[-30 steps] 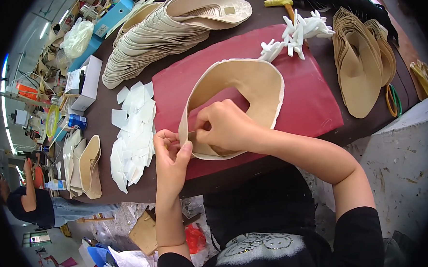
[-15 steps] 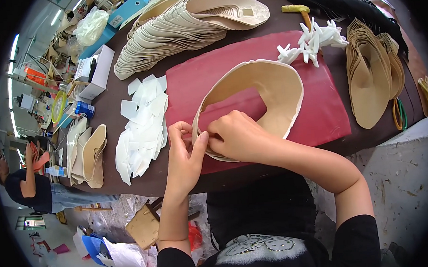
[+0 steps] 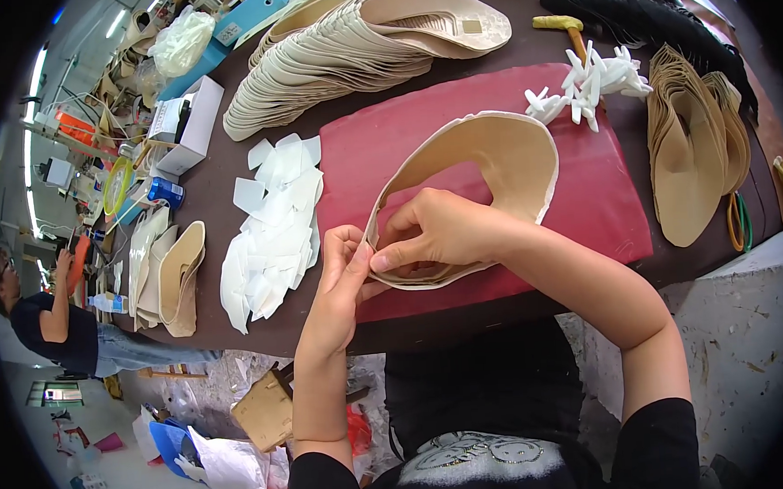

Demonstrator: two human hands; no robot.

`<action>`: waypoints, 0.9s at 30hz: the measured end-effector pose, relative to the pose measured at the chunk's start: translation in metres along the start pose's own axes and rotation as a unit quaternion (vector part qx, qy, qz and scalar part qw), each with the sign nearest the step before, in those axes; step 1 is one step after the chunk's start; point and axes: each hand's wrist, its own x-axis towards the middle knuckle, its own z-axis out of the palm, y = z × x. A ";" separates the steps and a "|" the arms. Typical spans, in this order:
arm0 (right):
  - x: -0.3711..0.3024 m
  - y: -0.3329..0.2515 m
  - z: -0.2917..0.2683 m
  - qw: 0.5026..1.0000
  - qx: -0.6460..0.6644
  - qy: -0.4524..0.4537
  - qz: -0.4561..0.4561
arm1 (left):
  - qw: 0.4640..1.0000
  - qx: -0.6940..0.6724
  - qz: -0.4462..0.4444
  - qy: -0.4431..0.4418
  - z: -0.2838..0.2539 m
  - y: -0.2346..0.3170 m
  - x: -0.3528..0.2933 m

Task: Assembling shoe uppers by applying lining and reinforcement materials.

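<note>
A tan shoe upper (image 3: 521,153) with a pale edge, curved into an open loop, stands over a dark red mat (image 3: 589,212). My left hand (image 3: 342,278) grips its left edge between thumb and fingers. Right beside it, my right hand (image 3: 439,229) reaches across the loop, thumb and fingers closed at the same spot on the edge. The fingertips of both hands nearly meet there. Whether a small piece lies between them is hidden. Left of the mat lies a heap of thin white pieces (image 3: 271,233).
A long stack of beige uppers (image 3: 333,66) lies at the back. Tan uppers (image 3: 688,149) and black ones (image 3: 609,12) are on the right. A hammer (image 3: 559,22) lies by white plastic bits (image 3: 600,79). More uppers (image 3: 181,278) lie at left, near a blue can (image 3: 166,192). Another person (image 3: 55,328) stands far left.
My right hand has lifted slightly and turned, its thumb now toward the left edge. My left hand has shifted a little right. The whole view has moved slightly.
</note>
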 end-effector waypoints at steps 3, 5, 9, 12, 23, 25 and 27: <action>0.005 0.003 0.003 1.000 0.004 0.004 -0.018 | 0.999 -0.035 -0.020 -0.015 -0.005 0.002 -0.001; 0.007 0.005 0.005 0.998 -0.022 0.023 -0.053 | 0.997 -0.059 -0.033 -0.034 -0.010 0.004 -0.002; 0.006 0.002 0.006 0.998 -0.030 0.027 -0.049 | 0.998 -0.048 -0.032 -0.019 -0.009 0.004 -0.006; 0.003 -0.002 0.006 0.999 -0.026 0.026 -0.025 | 0.999 -0.026 -0.024 0.001 -0.003 0.004 -0.011; -0.065 -0.003 -0.053 0.702 -0.553 0.449 -0.013 | 0.936 0.324 0.043 0.131 -0.041 0.024 -0.026; -0.087 0.013 -0.076 0.810 -0.388 0.439 0.001 | 0.937 0.332 -0.001 0.107 -0.038 0.035 -0.025; -0.091 0.012 -0.061 0.854 -0.271 0.444 0.007 | 0.863 0.461 0.134 0.156 -0.036 0.025 -0.023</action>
